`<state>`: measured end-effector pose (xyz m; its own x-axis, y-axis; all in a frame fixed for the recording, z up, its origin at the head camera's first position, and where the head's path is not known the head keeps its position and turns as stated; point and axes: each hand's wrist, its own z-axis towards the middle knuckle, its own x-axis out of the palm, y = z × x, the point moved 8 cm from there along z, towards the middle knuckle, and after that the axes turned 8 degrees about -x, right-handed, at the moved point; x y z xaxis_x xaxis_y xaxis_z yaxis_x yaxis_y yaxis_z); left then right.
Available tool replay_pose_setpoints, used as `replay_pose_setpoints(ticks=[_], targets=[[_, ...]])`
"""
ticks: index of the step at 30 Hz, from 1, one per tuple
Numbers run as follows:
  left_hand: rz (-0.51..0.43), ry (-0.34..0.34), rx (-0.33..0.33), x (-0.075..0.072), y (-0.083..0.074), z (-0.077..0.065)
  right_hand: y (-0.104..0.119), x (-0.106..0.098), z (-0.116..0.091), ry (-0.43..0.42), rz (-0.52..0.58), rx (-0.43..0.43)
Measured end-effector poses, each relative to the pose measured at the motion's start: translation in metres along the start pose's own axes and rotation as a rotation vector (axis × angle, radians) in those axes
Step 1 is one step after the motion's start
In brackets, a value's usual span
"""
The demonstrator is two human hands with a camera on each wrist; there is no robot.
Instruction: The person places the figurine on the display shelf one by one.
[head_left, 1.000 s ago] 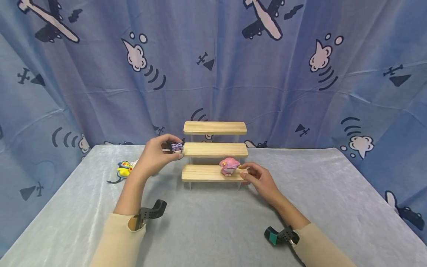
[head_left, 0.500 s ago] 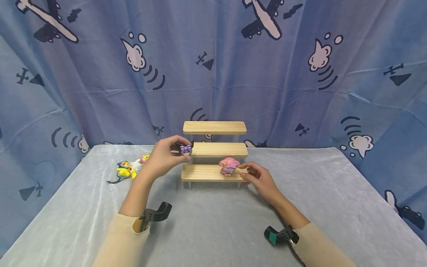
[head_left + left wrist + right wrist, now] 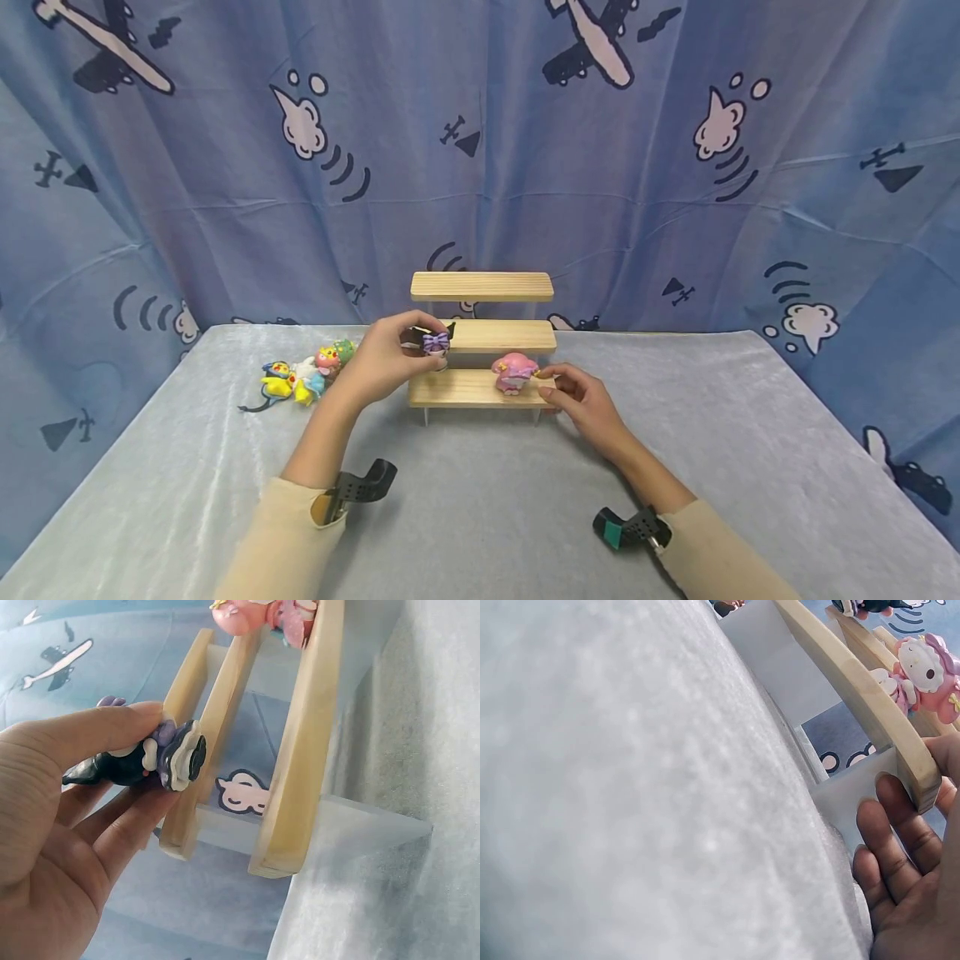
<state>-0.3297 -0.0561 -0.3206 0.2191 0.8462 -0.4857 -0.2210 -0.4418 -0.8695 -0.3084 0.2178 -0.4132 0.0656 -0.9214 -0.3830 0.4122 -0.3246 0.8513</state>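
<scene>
My left hand (image 3: pixel 386 360) pinches a small black and white figurine with a purple bow (image 3: pixel 436 342) between thumb and fingers. It is over the left end of the lowest board of a three-tier wooden display stand (image 3: pixel 465 390). The left wrist view shows the figurine (image 3: pixel 169 757) lying sideways in that frame, its round base toward the boards. On the lowest board's right part stands a pink hooded figurine (image 3: pixel 514 373). My right hand (image 3: pixel 588 408) grips the right end of that board, with its fingers (image 3: pixel 896 832) against the clear side support in the right wrist view.
Several colourful figurines (image 3: pixel 307 379) lie close together on the grey cloth-covered table (image 3: pixel 480 500), left of the stand. The upper boards (image 3: pixel 483 285) rise in steps behind the lowest one. A blue patterned curtain (image 3: pixel 390 167) hangs behind.
My left hand has carried the bow figurine rightward and a little down, from beside the middle board to over the lowest board's left end. My right hand has stayed at the stand.
</scene>
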Motion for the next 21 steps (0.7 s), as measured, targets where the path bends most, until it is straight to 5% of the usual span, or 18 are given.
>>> replay_pose_setpoints(ticks=[21], targets=[[-0.017, 0.071, 0.063, 0.032, 0.002, 0.007, 0.0, 0.0, -0.001, -0.003, 0.004, -0.008]])
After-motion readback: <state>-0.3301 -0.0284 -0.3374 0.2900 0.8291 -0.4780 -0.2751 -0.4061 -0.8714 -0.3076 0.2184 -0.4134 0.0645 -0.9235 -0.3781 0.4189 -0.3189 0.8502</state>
